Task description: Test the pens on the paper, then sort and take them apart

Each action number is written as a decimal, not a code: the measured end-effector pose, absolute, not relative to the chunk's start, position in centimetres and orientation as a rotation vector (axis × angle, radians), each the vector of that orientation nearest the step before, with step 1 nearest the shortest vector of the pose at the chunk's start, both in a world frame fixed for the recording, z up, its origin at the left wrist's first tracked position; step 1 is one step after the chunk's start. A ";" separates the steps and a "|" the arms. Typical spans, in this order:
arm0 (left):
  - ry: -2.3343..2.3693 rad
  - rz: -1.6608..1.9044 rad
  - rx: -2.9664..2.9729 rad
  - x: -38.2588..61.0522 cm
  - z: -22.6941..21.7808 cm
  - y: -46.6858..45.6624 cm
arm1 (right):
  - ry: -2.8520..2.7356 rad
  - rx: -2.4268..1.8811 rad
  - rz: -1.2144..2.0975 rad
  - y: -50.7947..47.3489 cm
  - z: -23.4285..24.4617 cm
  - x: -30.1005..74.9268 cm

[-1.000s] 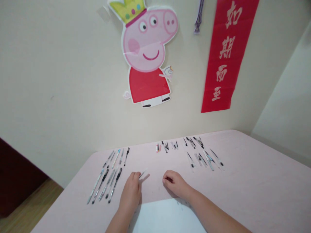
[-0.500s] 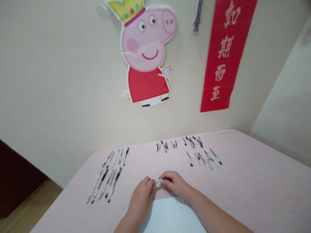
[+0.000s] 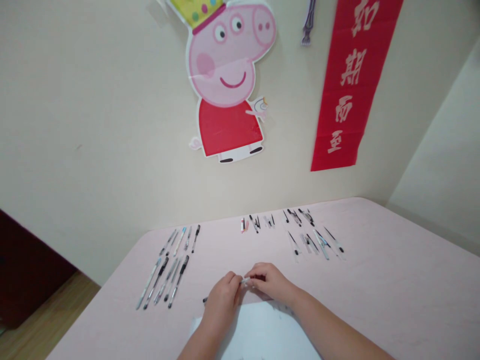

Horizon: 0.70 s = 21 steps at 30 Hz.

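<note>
My left hand (image 3: 222,300) and my right hand (image 3: 270,281) meet over the pink table (image 3: 375,290) near its front middle. Both pinch a thin clear pen (image 3: 244,281) between their fingertips; its dark end (image 3: 204,300) sticks out to the left of my left hand. A white sheet of paper (image 3: 258,335) lies just under my wrists. To the left lie two rows of assembled pens (image 3: 165,280). Behind and to the right sit small pen parts (image 3: 315,242) in rows.
More small caps and tips (image 3: 257,223) lie at the back middle near the wall. A cartoon pig cutout (image 3: 227,80) and a red banner (image 3: 348,85) hang on the wall. Wooden floor (image 3: 33,330) shows past the table's left edge.
My left hand moved right with the thin clear piece and joined my right hand; both now hold the pen together. The camera tilted slightly down.
</note>
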<state>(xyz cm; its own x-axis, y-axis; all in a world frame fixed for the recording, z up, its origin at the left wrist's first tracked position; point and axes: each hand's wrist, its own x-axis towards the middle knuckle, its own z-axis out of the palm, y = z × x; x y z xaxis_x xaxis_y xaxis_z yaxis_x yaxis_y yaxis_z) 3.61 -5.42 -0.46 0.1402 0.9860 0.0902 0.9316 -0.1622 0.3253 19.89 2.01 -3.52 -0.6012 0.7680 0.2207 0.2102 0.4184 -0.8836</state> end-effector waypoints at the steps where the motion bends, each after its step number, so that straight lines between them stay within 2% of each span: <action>1: 1.887 0.420 2.220 3.6 -0.5 -5.4 | -2.042 -0.836 1.155 2.0 -3.5 19.9; 21: 1.896 0.339 2.212 3.5 -0.9 -5.5 | -2.031 -0.893 1.156 1.9 -3.7 19.9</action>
